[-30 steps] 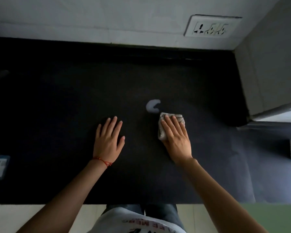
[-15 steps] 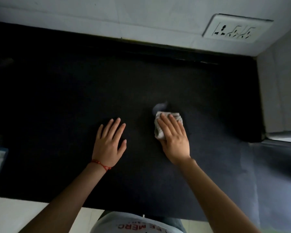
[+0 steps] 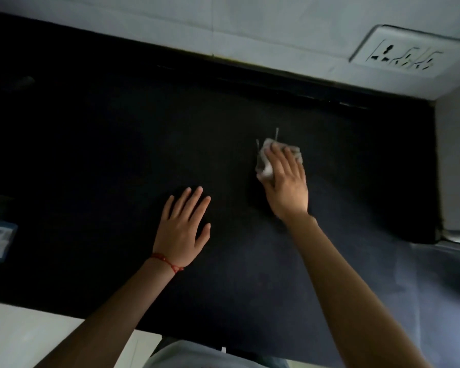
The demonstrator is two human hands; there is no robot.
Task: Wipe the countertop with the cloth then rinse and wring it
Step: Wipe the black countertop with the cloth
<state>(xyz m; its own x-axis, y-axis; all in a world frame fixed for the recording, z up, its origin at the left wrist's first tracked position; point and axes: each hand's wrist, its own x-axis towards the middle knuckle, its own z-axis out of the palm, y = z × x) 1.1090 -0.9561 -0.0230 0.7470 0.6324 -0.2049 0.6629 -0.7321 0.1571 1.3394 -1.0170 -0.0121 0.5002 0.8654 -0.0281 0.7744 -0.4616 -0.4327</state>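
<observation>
Seen from the head camera, looking down: a person leans over a wide, matte black stone countertop (image 3: 117,144) that runs back to a pale grey wall. The right hand (image 3: 286,187) lies flat, fingers spread, pinning a crumpled off-white cloth (image 3: 266,162) against the counter, pressing rather than clenching it. The cloth sits right of centre, well short of the wall. A second ago a pale crescent-shaped smear lay just beyond the cloth; the cloth has since been pushed forward over it, and only a few thin pale streaks (image 3: 276,134) show at its far edge. The spot looks nearly wiped away, though rinsing and wringing remain. The left hand (image 3: 183,227), a red thread at its wrist, rests open and empty on the counter nearby. A white socket plate (image 3: 406,55) sits on the wall, upper right.
</observation>
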